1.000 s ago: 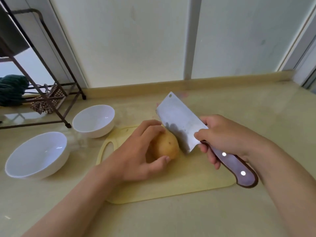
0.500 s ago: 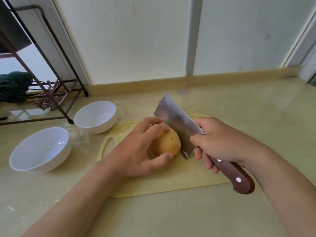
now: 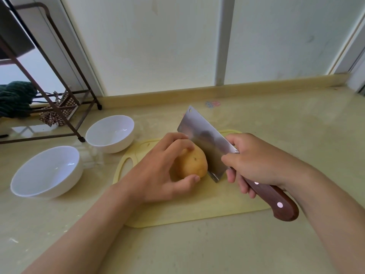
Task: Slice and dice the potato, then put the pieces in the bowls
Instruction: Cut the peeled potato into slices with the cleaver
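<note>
Tan potato (image 3: 192, 162) is lying whole between your hands. Your left hand (image 3: 160, 175) is curling round it; your right hand (image 3: 254, 163) is gripping the cleaver (image 3: 205, 143), blade against its right end. Judging it firm, roll-prone: pin its flanks, clear of the edge.

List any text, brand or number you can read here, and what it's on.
None can be read.
No print shows on the cleaver, near bowl, far bowl or cutting board.
The pink-and-blue mark on the counter is too small and blurred to read.
</note>
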